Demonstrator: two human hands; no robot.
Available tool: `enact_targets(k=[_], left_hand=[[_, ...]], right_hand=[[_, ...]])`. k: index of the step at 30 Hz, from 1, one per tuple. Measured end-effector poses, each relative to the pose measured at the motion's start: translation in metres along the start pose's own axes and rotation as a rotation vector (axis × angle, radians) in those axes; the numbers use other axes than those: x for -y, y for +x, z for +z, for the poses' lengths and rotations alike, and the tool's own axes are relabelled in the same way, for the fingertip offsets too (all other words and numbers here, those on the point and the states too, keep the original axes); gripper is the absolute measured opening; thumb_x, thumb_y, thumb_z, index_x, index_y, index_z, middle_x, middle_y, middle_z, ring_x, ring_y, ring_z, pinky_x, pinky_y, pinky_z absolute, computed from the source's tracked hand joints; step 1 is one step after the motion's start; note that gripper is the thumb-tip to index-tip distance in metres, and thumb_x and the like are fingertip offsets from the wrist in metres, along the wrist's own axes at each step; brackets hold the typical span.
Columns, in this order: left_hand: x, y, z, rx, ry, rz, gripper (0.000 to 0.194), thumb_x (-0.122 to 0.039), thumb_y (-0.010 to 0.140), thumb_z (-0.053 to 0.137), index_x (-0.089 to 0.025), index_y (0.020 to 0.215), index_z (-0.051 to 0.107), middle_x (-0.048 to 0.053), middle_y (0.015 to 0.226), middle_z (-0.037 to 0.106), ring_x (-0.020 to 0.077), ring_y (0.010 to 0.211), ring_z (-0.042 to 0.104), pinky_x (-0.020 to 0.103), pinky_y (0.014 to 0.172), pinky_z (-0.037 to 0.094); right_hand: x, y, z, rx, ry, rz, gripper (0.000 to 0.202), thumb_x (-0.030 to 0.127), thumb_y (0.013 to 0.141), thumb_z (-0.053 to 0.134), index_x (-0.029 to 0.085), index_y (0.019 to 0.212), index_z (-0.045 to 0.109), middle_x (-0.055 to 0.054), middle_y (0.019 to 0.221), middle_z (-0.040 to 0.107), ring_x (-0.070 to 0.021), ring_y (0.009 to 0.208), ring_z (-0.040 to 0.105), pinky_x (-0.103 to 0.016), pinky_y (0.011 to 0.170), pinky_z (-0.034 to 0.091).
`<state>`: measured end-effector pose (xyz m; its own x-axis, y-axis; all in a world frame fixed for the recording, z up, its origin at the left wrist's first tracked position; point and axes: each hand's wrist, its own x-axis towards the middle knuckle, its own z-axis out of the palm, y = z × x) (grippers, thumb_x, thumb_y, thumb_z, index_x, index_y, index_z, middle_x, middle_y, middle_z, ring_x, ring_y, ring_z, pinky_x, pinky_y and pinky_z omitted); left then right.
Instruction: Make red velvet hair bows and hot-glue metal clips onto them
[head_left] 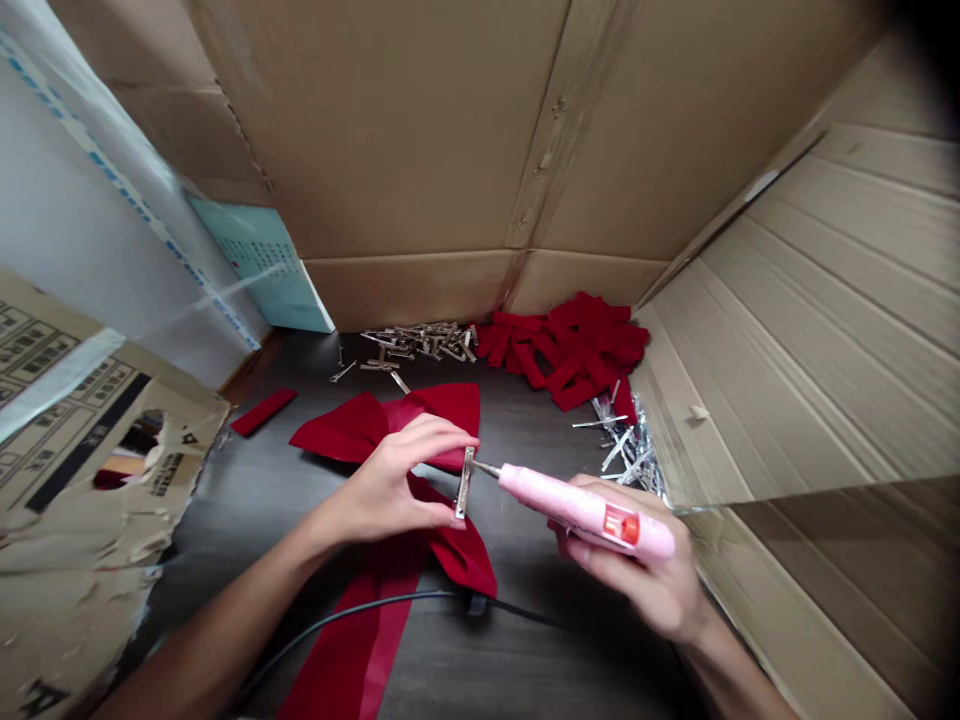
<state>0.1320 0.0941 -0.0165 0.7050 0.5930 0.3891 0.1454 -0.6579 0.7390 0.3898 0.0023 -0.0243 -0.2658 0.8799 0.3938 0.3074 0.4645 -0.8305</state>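
Note:
My left hand pinches a metal hair clip by its two ends, thumb below and fingers above. In my right hand is a pink hot glue gun with an orange-red switch. Its metal nozzle points left and meets the clip's upper part, or very nearly so. Beneath and behind my left hand lies a red fabric bow, partly hidden by the hand. A long red ribbon tail runs from there toward the front edge.
Loose metal clips lie at the back, beside a heap of red fabric strips. Silver twist-tie-like strips lie at the right. One red strip is at left. A black cable crosses the front. Cardboard walls enclose the table.

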Motion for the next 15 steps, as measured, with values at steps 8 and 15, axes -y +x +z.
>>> enact_targets(k=[8, 15], left_hand=[[-0.0013, -0.0006, 0.0005, 0.037, -0.023, 0.006, 0.061, -0.032, 0.069, 0.082, -0.020, 0.124, 0.060, 0.013, 0.116, 0.064, 0.0271, 0.110, 0.056, 0.046, 0.094, 0.048], [-0.0006, -0.0017, 0.0015, 0.040, -0.026, 0.001, 0.062, -0.033, 0.068, 0.083, -0.020, 0.124, 0.060, 0.013, 0.116, 0.064, 0.0272, 0.110, 0.056, 0.046, 0.095, 0.047]], right_hand=[[-0.0015, -0.0010, -0.0003, 0.011, -0.043, -0.001, 0.009, 0.014, 0.083, 0.057, 0.019, 0.082, 0.064, -0.004, 0.074, 0.062, -0.0182, 0.065, 0.060, -0.030, 0.058, 0.046], [-0.0041, -0.0029, -0.0004, 0.019, -0.065, 0.011, 0.009, 0.013, 0.080, 0.058, 0.020, 0.084, 0.063, -0.003, 0.075, 0.062, -0.0187, 0.065, 0.060, -0.030, 0.058, 0.046]])
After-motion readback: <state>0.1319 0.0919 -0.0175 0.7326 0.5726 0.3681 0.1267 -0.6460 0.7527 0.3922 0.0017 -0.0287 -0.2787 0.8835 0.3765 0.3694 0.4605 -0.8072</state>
